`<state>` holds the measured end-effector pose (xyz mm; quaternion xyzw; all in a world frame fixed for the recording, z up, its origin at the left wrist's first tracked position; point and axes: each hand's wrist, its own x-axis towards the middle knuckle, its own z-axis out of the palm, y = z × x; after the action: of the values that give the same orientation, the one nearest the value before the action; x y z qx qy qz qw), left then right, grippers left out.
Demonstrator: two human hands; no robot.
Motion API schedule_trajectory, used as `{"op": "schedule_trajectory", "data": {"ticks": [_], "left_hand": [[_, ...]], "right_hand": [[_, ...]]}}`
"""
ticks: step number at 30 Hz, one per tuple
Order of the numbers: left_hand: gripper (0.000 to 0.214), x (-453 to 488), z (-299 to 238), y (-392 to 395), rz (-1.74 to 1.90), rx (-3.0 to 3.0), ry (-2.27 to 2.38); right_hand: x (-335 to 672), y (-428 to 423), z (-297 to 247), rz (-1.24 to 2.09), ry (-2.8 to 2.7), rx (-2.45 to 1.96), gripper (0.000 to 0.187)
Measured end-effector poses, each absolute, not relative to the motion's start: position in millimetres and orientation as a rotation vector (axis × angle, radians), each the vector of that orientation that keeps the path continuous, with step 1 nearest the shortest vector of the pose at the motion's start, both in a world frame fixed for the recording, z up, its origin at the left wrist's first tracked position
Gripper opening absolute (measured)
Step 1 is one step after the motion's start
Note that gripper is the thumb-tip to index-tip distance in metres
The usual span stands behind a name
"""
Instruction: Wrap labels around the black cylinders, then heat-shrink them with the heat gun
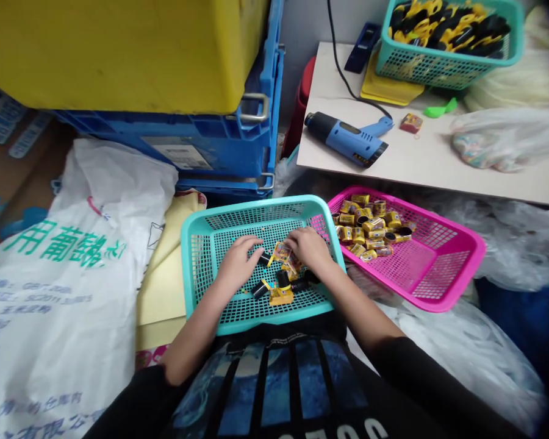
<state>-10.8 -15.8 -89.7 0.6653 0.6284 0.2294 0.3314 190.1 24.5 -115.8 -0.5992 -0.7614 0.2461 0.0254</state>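
Observation:
A turquoise mesh basket (193, 292) rests in front of my body with several small black-and-yellow pieces in it. My left hand (238, 263) reaches over its left half, thumb and fingers apart, beside a black cylinder with a yellow rim (265, 259). On the other side, my right hand (309, 249) has its fingers curled together at a yellow printed packet (281, 252); the fingertips are partly hidden. Lower in the basket lie a black cylinder (260, 289) and a yellow piece (281, 297). Other black pieces sit partly under my right wrist.
A pink basket (439, 268) with several yellow-wrapped pieces (370, 225) stands to the right. On the white table (421, 164) are a blue heat gun (348, 138) and a teal basket (443, 74) of yellow-black parts. Blue crates (201, 146) and a white sack (73, 292) are left.

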Motion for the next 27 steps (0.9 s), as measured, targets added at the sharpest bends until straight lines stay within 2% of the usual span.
{"op": "schedule_trajectory", "data": {"ticks": [5,8,18,25,27], "left_hand": [[0.018,-6.3,-85.7,-16.1,0.565,1.716,1.648],[0.018,-3.5,-84.2,-17.0,0.541,1.721,1.632],[0.015,-0.1,-77.0,-14.4,0.669,1.565,1.709],[0.013,9.9,-78.6,-10.4,0.694,1.515,1.65],[0.014,10.4,-80.5,-11.3,0.693,1.511,1.641]], "right_hand": [[181.6,22.1,-123.1,0.757,-2.382,-1.806,0.029],[179.8,21.2,-127.4,0.83,-2.386,-1.79,0.024],[205.6,24.6,-114.7,0.961,-2.144,-1.747,0.045],[188.9,19.6,-132.4,0.889,-2.048,-1.901,0.031],[186.1,19.9,-138.7,0.886,-2.043,-1.923,0.022]]}}
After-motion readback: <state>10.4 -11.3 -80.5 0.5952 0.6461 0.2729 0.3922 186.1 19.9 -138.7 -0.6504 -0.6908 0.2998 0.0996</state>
